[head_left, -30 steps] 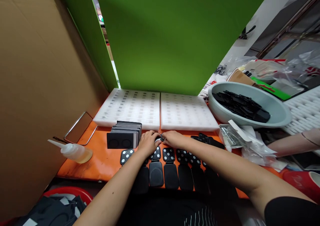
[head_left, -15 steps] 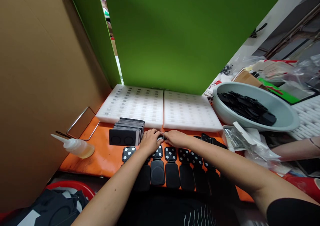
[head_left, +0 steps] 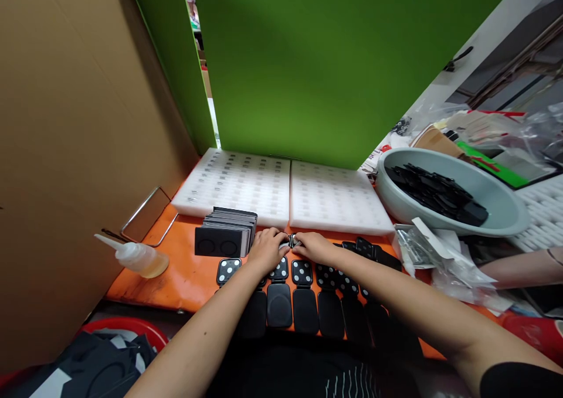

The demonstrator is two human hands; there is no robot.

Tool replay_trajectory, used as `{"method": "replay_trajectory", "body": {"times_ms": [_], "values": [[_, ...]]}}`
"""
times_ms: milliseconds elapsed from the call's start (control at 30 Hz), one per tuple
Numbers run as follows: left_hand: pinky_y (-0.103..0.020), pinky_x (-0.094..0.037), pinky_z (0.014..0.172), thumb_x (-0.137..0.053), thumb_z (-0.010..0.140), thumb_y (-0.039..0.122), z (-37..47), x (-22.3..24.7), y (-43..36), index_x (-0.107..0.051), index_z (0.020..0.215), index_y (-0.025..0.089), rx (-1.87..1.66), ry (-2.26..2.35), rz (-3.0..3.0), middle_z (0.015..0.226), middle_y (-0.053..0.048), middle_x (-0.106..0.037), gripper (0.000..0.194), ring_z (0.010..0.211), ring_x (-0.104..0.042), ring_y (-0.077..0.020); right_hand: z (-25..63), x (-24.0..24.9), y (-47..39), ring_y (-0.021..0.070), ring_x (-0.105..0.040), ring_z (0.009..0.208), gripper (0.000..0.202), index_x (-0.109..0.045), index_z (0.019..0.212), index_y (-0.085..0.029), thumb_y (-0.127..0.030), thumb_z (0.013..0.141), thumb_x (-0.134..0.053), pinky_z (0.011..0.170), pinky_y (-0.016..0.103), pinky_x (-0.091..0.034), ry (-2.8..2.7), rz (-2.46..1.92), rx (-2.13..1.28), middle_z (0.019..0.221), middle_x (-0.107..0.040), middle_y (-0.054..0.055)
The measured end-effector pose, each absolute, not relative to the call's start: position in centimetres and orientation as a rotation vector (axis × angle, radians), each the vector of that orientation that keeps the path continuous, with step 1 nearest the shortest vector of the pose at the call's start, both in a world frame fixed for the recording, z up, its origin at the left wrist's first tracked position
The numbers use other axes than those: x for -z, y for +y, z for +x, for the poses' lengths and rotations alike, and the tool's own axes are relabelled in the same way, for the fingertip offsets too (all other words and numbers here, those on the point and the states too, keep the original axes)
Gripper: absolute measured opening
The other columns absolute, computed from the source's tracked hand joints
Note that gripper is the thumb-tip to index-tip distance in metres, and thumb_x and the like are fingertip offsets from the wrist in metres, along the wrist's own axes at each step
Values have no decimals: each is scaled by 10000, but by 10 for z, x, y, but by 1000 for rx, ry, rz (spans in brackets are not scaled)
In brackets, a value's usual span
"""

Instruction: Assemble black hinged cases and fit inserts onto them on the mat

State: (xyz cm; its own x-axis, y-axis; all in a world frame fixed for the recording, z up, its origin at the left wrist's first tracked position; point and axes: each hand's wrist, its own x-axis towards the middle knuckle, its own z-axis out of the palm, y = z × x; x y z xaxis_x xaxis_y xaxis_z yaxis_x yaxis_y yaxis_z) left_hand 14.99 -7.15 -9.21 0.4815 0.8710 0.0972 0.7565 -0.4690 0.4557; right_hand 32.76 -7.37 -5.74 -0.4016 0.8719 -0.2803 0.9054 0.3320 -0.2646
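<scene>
My left hand (head_left: 267,249) and my right hand (head_left: 313,247) meet at the middle of the orange table, fingers closed in a pinch. Between their fingertips is a small black and silver piece (head_left: 291,241), too small to name and partly hidden. In front of the hands lies a row of opened black hinged cases (head_left: 305,310). Their upper flaps (head_left: 301,272) carry white dots, and my forearms cover some of them. Close to my left hand stands a stack of black cards (head_left: 222,241) with ring outlines.
White foam trays (head_left: 343,199) with small metal pieces lie behind the hands. A grey basin (head_left: 505,210) of black parts stands right, beside a small white box (head_left: 417,248) and plastic bags. A squeeze bottle (head_left: 143,260) and a wire stand (head_left: 169,231) are left.
The right hand has shifted slightly right, and more of the silver piece shows between the fingertips. The whole view has moved a little. The cases and cards lie as before.
</scene>
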Motion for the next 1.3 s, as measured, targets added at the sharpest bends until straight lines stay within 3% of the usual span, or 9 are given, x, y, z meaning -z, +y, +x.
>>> {"method": "replay_trajectory", "body": {"times_ms": [267, 867, 967, 1167, 1300], "values": [[-384, -316, 937, -571, 838, 364, 150, 93, -71, -597, 1044, 282, -443, 1375, 2385, 1038, -30, -556, 223, 1038, -481, -233, 314, 48, -71, 278, -628, 845, 273, -591, 980, -114, -340, 892, -467, 706, 341, -450, 2484, 1434, 280, 905, -669, 154], [-372, -315, 932, -591, 831, 358, 150, 94, -70, -590, 1046, 286, -436, 1368, 2384, 1038, -19, -554, 226, 1040, -480, -223, 326, 51, -63, 195, -575, 706, 179, -602, 881, -146, -298, 840, -516, 616, 268, -367, 2568, 1371, 599, 797, -652, 83], [-374, -312, 938, -585, 836, 353, 150, 94, -70, -590, 1034, 280, -443, 1368, 2378, 1031, -21, -552, 211, 1048, -476, -221, 331, 48, -66, 171, -548, 675, 164, -601, 814, -157, -316, 798, -567, 597, 257, -356, 2518, 1431, 854, 754, -634, 53], [-375, -309, 947, -573, 840, 366, 150, 93, -71, -591, 1024, 286, -440, 1363, 2362, 1025, -21, -557, 202, 1051, -480, -216, 358, 48, -78, 102, -408, 482, 303, -496, 706, -181, -470, 795, -523, 507, 236, -307, 2205, 2156, 1946, 505, -465, -50], [-381, -311, 947, -575, 836, 356, 151, 91, -71, -599, 1012, 287, -430, 1368, 2358, 1023, -20, -562, 190, 1060, -481, -219, 364, 46, -99, 86, -337, 442, 350, -446, 682, -199, -501, 723, -618, 474, 234, -255, 1896, 2253, 2525, 464, -396, -76]]}}
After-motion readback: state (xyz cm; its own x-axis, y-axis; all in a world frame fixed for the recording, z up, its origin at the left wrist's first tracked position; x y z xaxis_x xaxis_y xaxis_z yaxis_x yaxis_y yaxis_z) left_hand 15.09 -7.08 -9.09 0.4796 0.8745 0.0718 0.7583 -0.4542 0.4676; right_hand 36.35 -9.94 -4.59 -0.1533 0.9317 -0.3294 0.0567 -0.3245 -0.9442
